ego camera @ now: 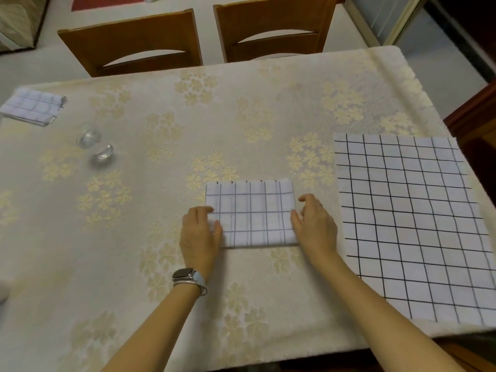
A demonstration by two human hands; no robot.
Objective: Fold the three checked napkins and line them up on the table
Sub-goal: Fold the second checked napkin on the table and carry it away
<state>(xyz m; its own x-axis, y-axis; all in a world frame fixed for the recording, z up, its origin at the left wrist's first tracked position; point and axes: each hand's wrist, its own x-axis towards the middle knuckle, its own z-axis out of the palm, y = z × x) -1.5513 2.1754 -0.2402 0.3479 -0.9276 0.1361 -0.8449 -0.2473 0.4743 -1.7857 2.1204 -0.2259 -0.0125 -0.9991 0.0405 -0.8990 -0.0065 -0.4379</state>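
Far left, near the back of the surface (161, 124): one folded napkin (33, 108), a compact, slightly rumpled rectangle with a thin grey check. We judge it finished and parked as the start of the row. Just in front of it are two small clear glass pieces (95, 145), rounded and glossy; function unclear. Centre, near us: the left hand (200, 232) rests on the left edge of the middle napkin (252, 213), fingers loosely bent, thumb over the cloth, gripping nothing that we can see. This napkin lies flat as a neat rectangle, layered edges on the far side, fold toward us. The right hand (314, 226) sits relaxed at its right edge, thumb touching, fingers off the cloth. We read both hands as squaring the sides. Right: the flat napkin (408, 224), unfolded, bold black grid on white, soft woven cloth reaching the surface's right edge; likely next. Surface cover: cream, matte, pale floral pattern.
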